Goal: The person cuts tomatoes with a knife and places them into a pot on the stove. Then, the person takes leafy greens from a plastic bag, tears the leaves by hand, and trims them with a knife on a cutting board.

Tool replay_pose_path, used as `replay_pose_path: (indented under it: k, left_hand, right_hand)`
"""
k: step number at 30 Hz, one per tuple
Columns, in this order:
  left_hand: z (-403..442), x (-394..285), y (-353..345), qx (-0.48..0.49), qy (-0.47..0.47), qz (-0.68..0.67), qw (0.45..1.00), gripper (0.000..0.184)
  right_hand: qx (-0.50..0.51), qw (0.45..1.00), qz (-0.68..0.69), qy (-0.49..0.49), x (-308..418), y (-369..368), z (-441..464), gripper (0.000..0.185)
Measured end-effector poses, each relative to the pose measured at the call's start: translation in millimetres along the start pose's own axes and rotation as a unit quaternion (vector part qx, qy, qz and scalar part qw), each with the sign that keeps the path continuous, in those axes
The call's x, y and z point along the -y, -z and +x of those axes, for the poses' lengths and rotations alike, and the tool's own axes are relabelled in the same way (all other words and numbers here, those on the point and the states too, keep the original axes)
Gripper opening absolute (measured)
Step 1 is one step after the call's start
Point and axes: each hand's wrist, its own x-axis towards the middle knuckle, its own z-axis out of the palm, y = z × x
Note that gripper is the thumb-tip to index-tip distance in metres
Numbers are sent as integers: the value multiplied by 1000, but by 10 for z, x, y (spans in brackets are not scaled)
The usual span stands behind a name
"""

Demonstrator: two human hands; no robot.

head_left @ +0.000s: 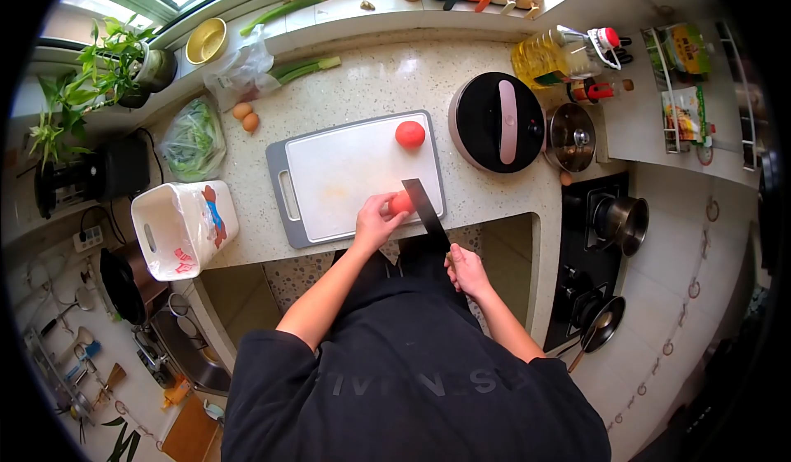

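Note:
My left hand (377, 221) grips a red tomato (400, 203) near the front edge of the white cutting board (329, 165), which has a grey rim. In my right hand (466, 271) is the handle of a cleaver (425, 208). Its dark, broad blade stands right beside the tomato, on the side away from my left fingers; whether it has cut into the skin I cannot tell. A second tomato (409, 135) lies whole at the board's far right corner.
A black rice cooker (486, 124) stands right of the board, with an oil bottle (548, 56) and lidded pot (570, 138) beyond. To the left are eggs (247, 116), bagged greens (194, 140) and a lined bin (177, 223). Pans sit on the stove (585, 239).

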Motion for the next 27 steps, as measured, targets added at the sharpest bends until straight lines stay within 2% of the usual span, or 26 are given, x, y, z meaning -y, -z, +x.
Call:
replay_pose_path:
  k: [2,5,11,14,27]
  left_hand:
    - [-39,-6,33,34,-45,31,998,50]
    - [-82,-24,19,28,-67,32,997,52]
    - [-138,-31,-50,-19,9,-18,1000,60]
    - [-138,68,-79,-12,0,-9,1000,60]
    - [-232,145,-102,-20,-141,111,983,60]
  right_hand:
    - [2,1000,2,-4,1,14,-15,61]
    - [1,1000,-4,-9,12,14,-42,61]
    - [-4,1000,-8,-13,-24,-7,-72,61]
    - [-5,1000,-7,-19,-4,-5,-100,62]
    - [-20,998,-38,-52,97,-1,-227,65]
